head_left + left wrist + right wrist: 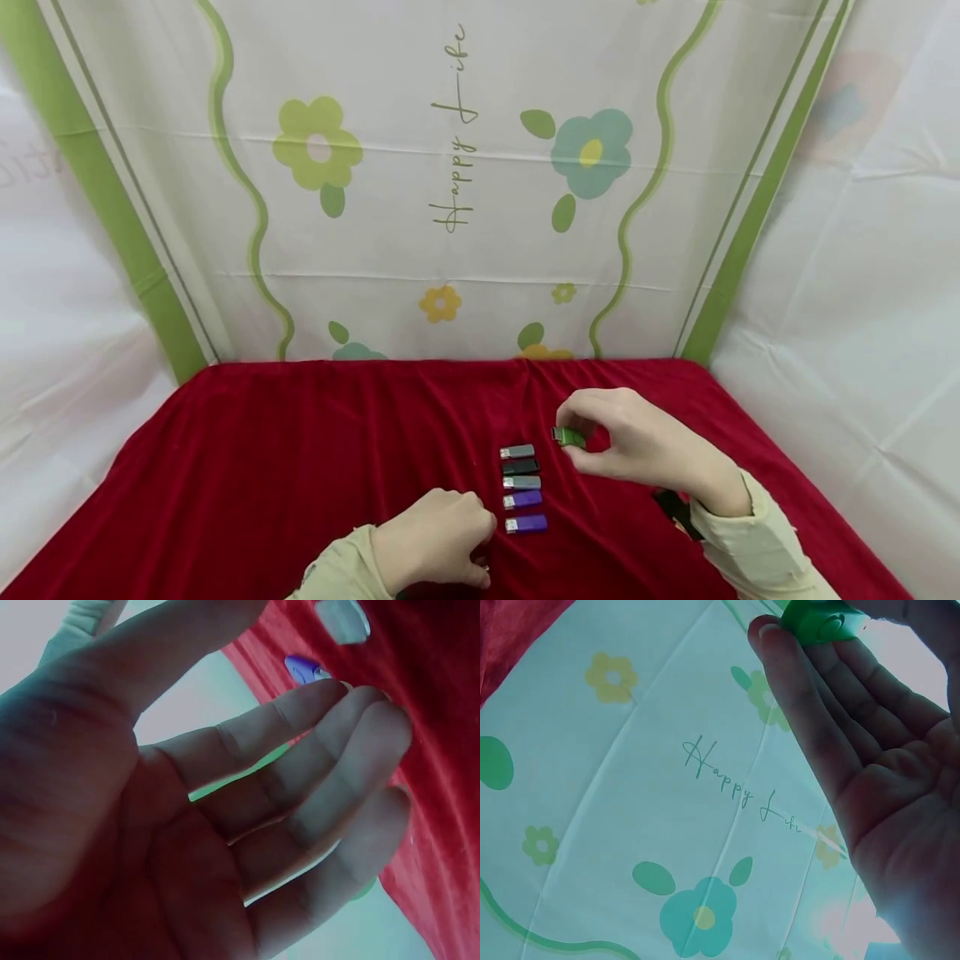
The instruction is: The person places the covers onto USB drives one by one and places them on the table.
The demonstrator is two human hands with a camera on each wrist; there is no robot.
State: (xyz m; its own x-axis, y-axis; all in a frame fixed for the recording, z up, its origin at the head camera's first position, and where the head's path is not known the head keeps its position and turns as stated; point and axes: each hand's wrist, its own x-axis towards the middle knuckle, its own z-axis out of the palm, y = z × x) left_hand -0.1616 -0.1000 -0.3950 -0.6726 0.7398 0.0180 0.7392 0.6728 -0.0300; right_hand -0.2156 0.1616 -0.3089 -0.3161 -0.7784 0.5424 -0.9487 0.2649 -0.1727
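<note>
My right hand (630,437) pinches a green USB flash drive (572,437) between thumb and fingertips, its metal plug facing left. The drive is also at the fingertips in the right wrist view (821,620). My left hand (437,537) is low over the cloth, left of a column of flash drives. Its fingers are loosely bent, with thumb and fingertips apart. A small whitish, shiny piece (345,620) shows beyond those fingertips in the left wrist view, near a purple flash drive (301,669).
Down the column lie a grey drive (519,452), a black one (521,467), another grey one (522,482) and two purple ones, upper (527,498) and lower (531,523). Red cloth (300,467) covers the table. White flowered sheets (390,233) hang behind and at both sides.
</note>
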